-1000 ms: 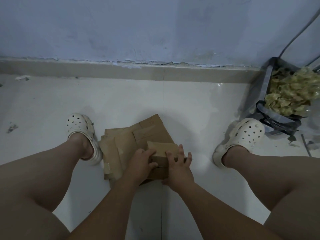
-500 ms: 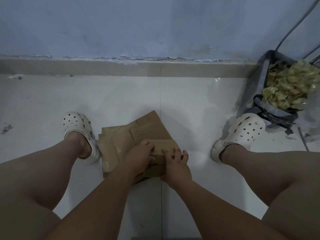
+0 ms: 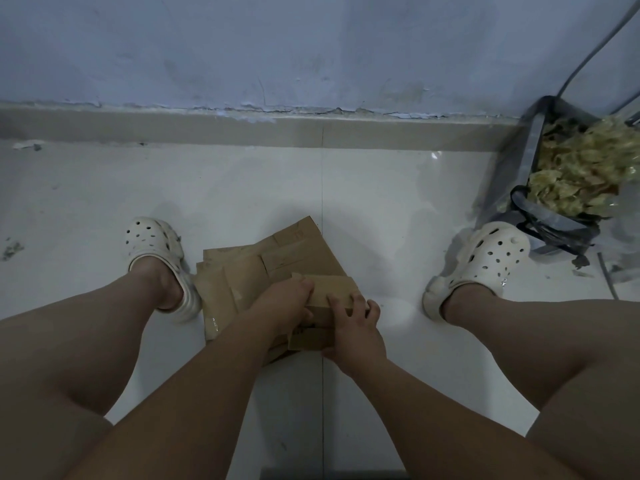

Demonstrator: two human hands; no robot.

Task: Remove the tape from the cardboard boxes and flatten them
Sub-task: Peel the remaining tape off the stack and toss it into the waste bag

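Lower centre of frame: left hand point(image 3: 287, 303) and right hand point(image 3: 358, 329) are both gripping the small cardboard box point(image 3: 334, 289), fingers curling over its top and near side. Box is sitting on the stack of flattened cardboard point(image 3: 239, 285) on the floor point(image 3: 398, 209). Bag of tape scraps point(image 3: 581, 174) is lying upper right.

Wall point(image 3: 277, 46), 12 o'clock: pale blue-violet, faintly mottled. Skirting point(image 3: 207, 128): beige. Floor point(image 3: 381, 209): glossy white tile, thin grey grout line. Cardboard stack point(image 3: 242, 282), centre: plain tan-brown. Cardboard box point(image 3: 332, 289): same tan. Left clog point(image 3: 149, 240), 9 o'clock, and right clog point(image 3: 485, 258), 3 o'clock: off-white, dotted with round holes. Bag point(image 3: 530, 147), 2 o'clock: grey, dark straps. Tape wad point(image 3: 581, 168): yellowish, translucent. Cable point(image 3: 595, 53), 1 o'clock: grey.
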